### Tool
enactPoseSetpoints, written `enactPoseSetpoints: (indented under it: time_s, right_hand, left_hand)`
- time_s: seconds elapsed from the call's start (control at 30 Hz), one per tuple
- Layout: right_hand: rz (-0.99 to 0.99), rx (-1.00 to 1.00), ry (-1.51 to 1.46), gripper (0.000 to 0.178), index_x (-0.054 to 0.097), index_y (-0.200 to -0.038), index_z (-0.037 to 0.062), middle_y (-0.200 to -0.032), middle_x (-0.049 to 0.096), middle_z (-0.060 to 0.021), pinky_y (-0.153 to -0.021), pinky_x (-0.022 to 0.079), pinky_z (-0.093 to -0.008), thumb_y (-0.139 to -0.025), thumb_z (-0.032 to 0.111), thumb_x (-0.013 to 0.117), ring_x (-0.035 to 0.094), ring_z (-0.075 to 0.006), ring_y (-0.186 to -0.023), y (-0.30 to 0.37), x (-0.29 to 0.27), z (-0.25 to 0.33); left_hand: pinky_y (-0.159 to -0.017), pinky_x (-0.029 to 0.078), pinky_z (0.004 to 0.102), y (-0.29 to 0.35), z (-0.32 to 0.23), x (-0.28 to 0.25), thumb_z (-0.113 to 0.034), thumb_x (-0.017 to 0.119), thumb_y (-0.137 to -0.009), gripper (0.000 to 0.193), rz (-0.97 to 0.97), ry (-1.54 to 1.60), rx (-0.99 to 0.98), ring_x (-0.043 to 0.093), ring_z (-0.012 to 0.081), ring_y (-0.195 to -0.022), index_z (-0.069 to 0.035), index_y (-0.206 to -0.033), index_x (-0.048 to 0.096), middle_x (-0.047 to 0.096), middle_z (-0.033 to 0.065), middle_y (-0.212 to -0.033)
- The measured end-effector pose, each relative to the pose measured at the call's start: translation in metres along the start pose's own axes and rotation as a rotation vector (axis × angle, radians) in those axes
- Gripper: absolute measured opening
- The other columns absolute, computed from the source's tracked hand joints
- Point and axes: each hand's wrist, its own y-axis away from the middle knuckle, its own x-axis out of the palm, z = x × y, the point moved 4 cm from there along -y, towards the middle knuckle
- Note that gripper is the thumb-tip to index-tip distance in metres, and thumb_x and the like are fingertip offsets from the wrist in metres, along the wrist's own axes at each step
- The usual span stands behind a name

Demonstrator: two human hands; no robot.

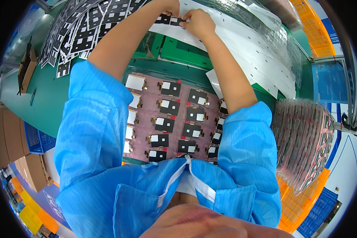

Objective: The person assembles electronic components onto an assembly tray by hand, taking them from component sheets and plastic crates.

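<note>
Fingers pinch black part, long axis left-right.

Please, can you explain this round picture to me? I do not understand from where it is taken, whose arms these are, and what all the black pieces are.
A camera worn on a person's head looks down, so the view bends at the rim. The arms in blue sleeves are the person's own. The left hand and right hand together pinch a small black part over white sheets. Nearer lies a pink tray with rows of similar parts on the green table. More parts lie piled at the left, stacked trays at the right.
</note>
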Motion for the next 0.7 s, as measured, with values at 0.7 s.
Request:
enactPoseSetpoints:
  time_s: [0.7]
  right_hand:
    - [0.139, 0.144, -0.965, 0.025, 0.057, -0.109, 0.0054, -0.091, 0.053, 0.0036, -0.069, 0.040, -0.0219, -0.086, -0.006, 0.060, 0.051, -0.0060, -0.081, 0.233, -0.151, 0.011]
  left_hand:
    - [-0.076, 0.048, 0.0237, 0.414, -0.008, -0.029, -0.023, 0.057, -0.099, 0.030, -0.152, 0.735, -0.307, 0.059, 0.0098, -0.087, 0.002, -0.113, 0.067, 0.067, 0.0026, -0.105]
